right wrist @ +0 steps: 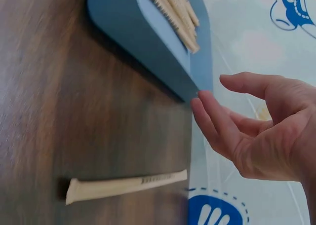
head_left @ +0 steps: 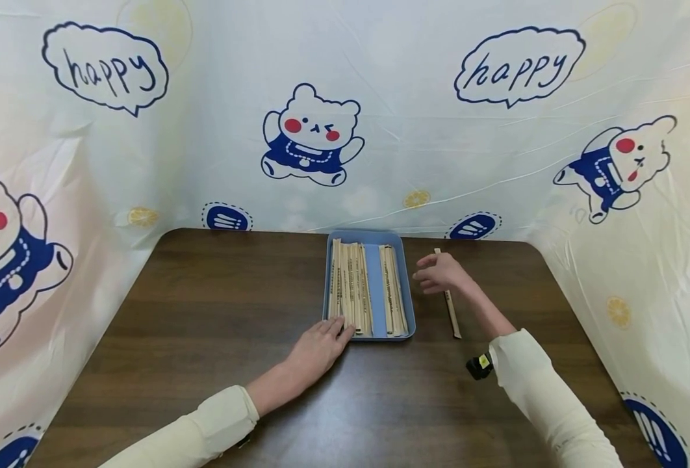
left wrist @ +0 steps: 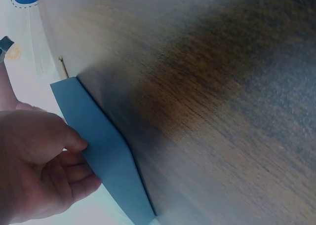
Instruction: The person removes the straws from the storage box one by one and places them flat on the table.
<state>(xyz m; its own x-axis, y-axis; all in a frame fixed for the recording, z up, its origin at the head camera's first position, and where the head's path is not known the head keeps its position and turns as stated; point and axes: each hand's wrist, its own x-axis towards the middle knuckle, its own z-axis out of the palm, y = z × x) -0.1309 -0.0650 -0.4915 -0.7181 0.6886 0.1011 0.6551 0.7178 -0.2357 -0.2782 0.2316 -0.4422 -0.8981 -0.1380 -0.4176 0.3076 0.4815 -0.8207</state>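
A shallow blue tray [head_left: 375, 292] stands at the back of the table, with several slim paper-wrapped sticks [head_left: 351, 286] lying lengthwise on its left side. A narrower group of wrapped sticks [head_left: 392, 289] lies along its right side. My left hand [head_left: 321, 348] grips the near left corner of the tray, thumb and curled fingers at the rim [left wrist: 81, 136]. To the right of the tray, my right hand [head_left: 438, 272] hovers with fingers spread and nothing between them [right wrist: 261, 121]. Below it, one single wrapped stick [head_left: 453, 318] lies on the table, partly covered by the hand in the head view.
The brown wooden table [head_left: 216, 292] reaches back to a printed cloth [head_left: 392, 156], which also hangs along both sides. A small black device with a yellow mark [head_left: 479, 366] sits at the right sleeve.
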